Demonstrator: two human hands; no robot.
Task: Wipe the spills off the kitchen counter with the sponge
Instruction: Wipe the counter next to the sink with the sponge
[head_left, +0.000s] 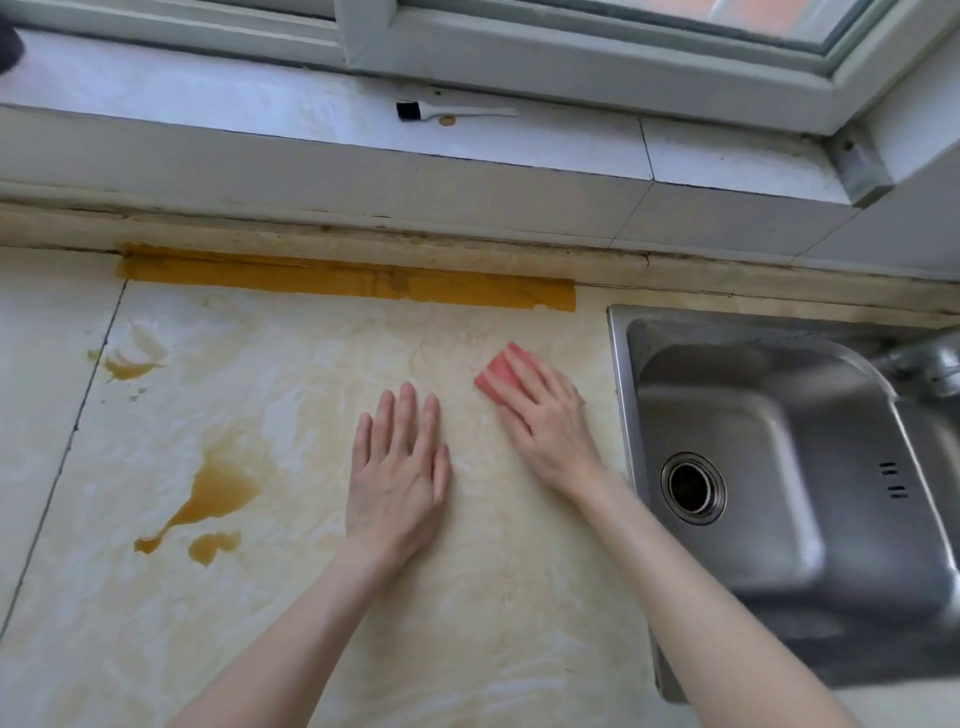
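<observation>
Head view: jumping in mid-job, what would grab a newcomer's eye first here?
The amber-brown spill pooled on the pale counter, left of the left hand, which lies flat with fingers spread. Next comes the pink sponge, pressed under the right hand near the steel sink. A strip of mustard-yellow tape runs along the counter's back edge.

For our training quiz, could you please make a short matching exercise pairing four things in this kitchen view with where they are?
Things:
1. sponge
2. small brush
3. amber spill
4. drain

Places:
A. on the window sill
B. in the sink floor
C. under the right hand
D. on the counter, beyond the left hand on its outer side

Pairs: 1-C, 2-A, 3-D, 4-B
</observation>
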